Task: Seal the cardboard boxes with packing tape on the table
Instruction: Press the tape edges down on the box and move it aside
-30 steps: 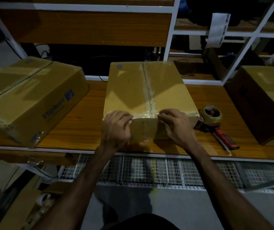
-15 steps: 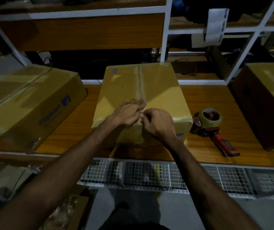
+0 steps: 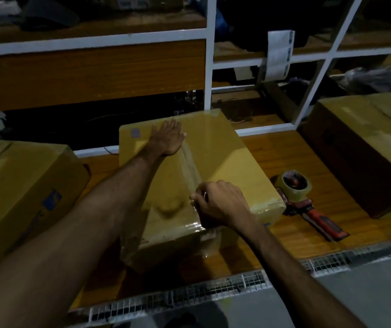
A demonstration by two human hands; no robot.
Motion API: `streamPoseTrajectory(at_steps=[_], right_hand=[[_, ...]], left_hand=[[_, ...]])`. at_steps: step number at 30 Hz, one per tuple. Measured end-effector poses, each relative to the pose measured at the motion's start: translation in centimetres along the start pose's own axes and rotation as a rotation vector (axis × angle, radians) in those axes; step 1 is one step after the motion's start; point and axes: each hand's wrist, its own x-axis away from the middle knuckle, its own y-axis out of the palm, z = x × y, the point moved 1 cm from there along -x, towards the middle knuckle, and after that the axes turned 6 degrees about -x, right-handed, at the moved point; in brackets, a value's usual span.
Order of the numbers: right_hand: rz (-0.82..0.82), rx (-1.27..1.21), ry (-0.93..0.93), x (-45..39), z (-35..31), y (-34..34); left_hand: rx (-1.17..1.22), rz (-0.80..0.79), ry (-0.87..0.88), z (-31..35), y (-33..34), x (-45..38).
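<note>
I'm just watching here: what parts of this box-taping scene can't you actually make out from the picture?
- Head view: the middle box's seam under the left hand and forearm is covered.
- What the right hand's curled fingers hold, if anything: hidden by the hand itself.
- Left box: cut off by the frame edge; its blue print is too dark to read.
- Right box: cut off at the right edge.
- Tape dispenser's front: behind the middle box's corner.

Left hand (image 3: 168, 138) flat on middle box (image 3: 223, 162), right hand (image 3: 220, 202) near its taped seam (image 3: 189, 166).
</note>
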Motion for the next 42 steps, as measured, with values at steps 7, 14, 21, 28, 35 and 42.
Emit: streamPoseTrajectory(at_steps=[7,14,21,28,35,42], right_hand=[[-0.032,-0.036,0.021,-1.8,-1.3,-0.4],[0.272,-0.117,0.005,-10.7,-1.4,1.9],[0.123,-0.026,-0.149,-21.7,0.8,2.9],[-0.051,0.117,-0.119,-26.0,4.1,0.5],[0.000,0.065,0.148,-25.6,11.6,-3.5],[-0.031,-0.337,0.275,-17.7,13.4,-4.1]], left_hand=[[0.053,0.088,-0.072,-2.0,-0.1,-3.6],[0.132,0.176,-0.061,-1.2,-0.2,-4.0],[0.202,0.242,0.113,-3.5,0.3,-2.3],[0.182,0.138,0.004,-8.2,1.1,-2.2],[0.234,0.041,-0.176,-14.5,1.9,0.5],[0.672,0.134,-0.274,-14.2,4.2,5.5]])
